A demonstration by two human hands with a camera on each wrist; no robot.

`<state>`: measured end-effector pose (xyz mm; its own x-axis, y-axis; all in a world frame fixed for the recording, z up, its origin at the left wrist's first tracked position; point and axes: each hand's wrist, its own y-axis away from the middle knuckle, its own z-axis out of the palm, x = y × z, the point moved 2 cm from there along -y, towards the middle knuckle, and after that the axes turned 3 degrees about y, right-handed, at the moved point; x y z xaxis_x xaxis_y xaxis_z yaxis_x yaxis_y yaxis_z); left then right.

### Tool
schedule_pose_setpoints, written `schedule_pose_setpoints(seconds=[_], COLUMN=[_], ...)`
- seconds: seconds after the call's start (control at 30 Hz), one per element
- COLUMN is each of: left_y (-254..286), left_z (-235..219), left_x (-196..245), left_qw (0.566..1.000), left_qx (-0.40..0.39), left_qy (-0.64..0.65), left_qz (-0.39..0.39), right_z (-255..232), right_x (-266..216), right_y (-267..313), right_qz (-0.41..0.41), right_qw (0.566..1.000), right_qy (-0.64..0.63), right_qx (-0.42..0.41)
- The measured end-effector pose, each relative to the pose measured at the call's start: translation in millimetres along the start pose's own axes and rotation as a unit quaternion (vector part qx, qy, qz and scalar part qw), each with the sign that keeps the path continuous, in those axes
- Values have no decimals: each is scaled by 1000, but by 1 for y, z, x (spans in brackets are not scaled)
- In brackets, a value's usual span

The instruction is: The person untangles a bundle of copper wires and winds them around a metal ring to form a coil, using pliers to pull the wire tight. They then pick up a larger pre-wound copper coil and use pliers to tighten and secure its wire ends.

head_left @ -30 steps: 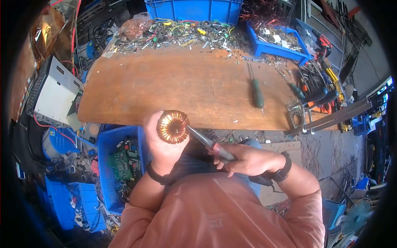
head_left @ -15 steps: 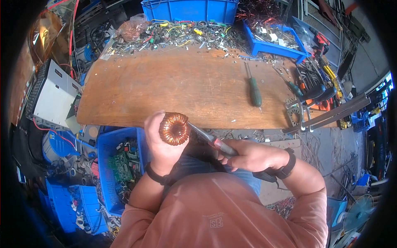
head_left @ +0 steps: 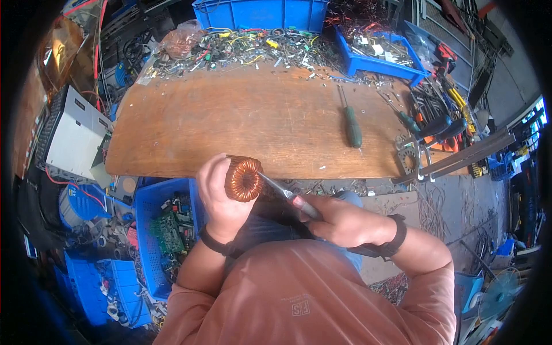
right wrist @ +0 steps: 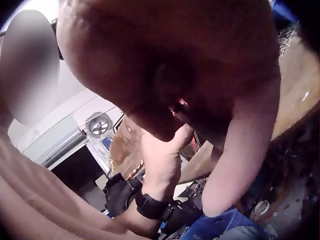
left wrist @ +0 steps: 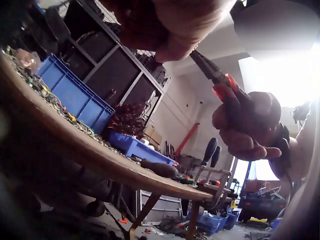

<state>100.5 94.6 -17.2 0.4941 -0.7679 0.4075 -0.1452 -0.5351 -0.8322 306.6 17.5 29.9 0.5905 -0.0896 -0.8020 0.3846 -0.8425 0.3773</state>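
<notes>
Near the lower centre of the head view, the right hand [head_left: 351, 221] has its fingers curled round the handles of the long-nose pliers [head_left: 296, 201]. Left of it, the left hand [head_left: 221, 198] holds the copper coil [head_left: 246, 179] in bent fingers, just at the front edge of the table, with the ring face turned up. The thin tip of the pliers meets the right side of the coil; whether the jaws pinch a wire there, I cannot tell.

In my judgement, the step is to work at the winding with this tip. To do it well, the left hand should hold the coil firmly from behind, with its fingers out of the line of the tip, because a slip would go toward them. The pull should be slow and along the wire; a twist could break it or scratch the next turns.

Farther, the middle of the table [head_left: 230, 126] offers a bare wooden surface, so the coil could be supported there if the wrist becomes tired. The green-handled screwdriver [head_left: 353, 127], right of centre, lies well apart from the hands and does not disturb the work.
</notes>
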Motion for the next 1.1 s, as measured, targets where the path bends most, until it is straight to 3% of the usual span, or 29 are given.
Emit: schedule_pose_setpoints(seconds=[0.27,0.37,0.5,0.67,0.77,0.87,0.97,1.03,1.1], left_y=[0,-5,-6,3,6,4,5,10,9], left_z=[-1,-4,-3,5,7,7,8,10,7], left_x=[-1,3,5,2,6,8,9,7,5], left_qw=[999,998,995,985,976,969,966,961,977], left_qx=[6,1,-13,8,13,-1,-16,-26,-34], left_qy=[38,60,95,142,177,199,194,191,150], left_qz=[-23,-23,-43,-99,-124,-148,-171,-199,-149], right_z=[18,27,30,34,32,34,31,27,21], right_x=[3,14,16,13,20,24,26,27,29], right_y=[-3,-6,-4,1,4,2,-2,-1,1], right_qz=[-32,-128,-59,-61,-58,-70,-72,-55,-38], right_qw=[996,982,961,870,812,797,883,893,909], right_qy=[-38,-80,-270,-479,-549,-566,-445,-425,-391], right_qx=[78,114,4,-98,-190,-197,-131,-137,-139])
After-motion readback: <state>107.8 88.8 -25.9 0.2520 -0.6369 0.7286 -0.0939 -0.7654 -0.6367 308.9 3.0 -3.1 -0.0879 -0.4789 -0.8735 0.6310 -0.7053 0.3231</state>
